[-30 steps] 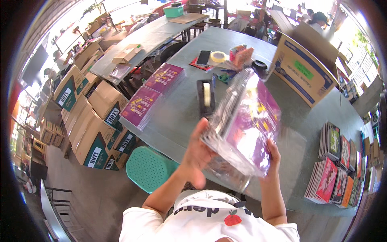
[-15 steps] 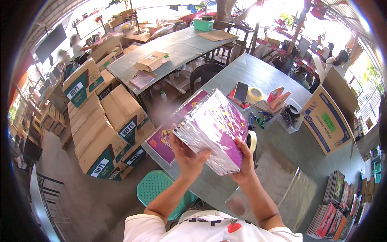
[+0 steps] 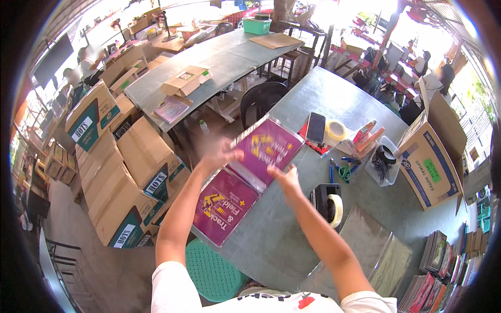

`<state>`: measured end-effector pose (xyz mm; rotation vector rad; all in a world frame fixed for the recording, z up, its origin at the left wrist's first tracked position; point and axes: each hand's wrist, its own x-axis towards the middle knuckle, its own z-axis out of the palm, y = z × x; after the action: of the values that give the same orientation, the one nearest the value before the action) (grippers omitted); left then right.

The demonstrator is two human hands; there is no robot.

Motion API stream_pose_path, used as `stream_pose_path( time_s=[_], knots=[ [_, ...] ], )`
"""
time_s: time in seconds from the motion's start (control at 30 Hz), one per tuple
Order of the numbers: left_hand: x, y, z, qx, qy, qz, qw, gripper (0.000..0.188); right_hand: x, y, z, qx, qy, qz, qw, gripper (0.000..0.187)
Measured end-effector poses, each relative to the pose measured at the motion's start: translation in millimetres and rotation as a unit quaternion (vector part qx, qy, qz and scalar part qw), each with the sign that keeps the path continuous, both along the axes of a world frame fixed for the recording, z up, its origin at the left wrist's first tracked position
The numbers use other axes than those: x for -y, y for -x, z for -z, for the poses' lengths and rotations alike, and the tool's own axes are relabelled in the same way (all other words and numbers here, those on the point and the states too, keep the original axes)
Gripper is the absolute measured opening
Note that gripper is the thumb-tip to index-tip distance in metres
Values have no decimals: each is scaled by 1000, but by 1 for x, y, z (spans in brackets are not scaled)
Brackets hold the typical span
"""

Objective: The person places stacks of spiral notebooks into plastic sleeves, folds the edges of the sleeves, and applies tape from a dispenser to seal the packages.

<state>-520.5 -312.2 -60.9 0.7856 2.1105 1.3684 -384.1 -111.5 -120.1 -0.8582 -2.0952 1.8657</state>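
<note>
A plastic-wrapped pack of purple spiral notebooks (image 3: 271, 146) lies on the grey table, beyond a matching purple pack (image 3: 225, 206) that sits nearer the table's left edge. My left hand (image 3: 223, 155) is at the far pack's left edge, slightly blurred, its fingers stretched out over the cover. At that pack's near right corner is my right hand (image 3: 286, 179), thumb and fingers apart. Neither hand grips the pack. Glare on the clear wrap shows between the two packs.
Right of the packs are a tape dispenser (image 3: 329, 206), a phone (image 3: 315, 128), a tape roll (image 3: 335, 130), green-handled scissors (image 3: 344, 172) and a clear tub (image 3: 383, 161). Clear plastic sheets (image 3: 365, 245) lie near me. An open carton (image 3: 430, 161) stands right; stacked cartons (image 3: 117, 182) stand left.
The notebook pack that was held up between both hands now lies on the table, farther away beside the other pack. Both hands have loosened and reached forward; the tape dispenser is now uncovered.
</note>
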Motion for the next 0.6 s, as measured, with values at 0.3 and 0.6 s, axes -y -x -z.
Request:
stream_pose_path(
  time_s=[0.3, 0.6],
  knots=[
    [-26, 29, 28, 321, -120, -36, 939, 48, 5, 49, 3, 85, 248, 15, 965, 70],
    [-80, -87, 22, 326, -271, -325, 845, 70, -80, 97, -37, 123, 36, -291, 948, 60]
  ],
)
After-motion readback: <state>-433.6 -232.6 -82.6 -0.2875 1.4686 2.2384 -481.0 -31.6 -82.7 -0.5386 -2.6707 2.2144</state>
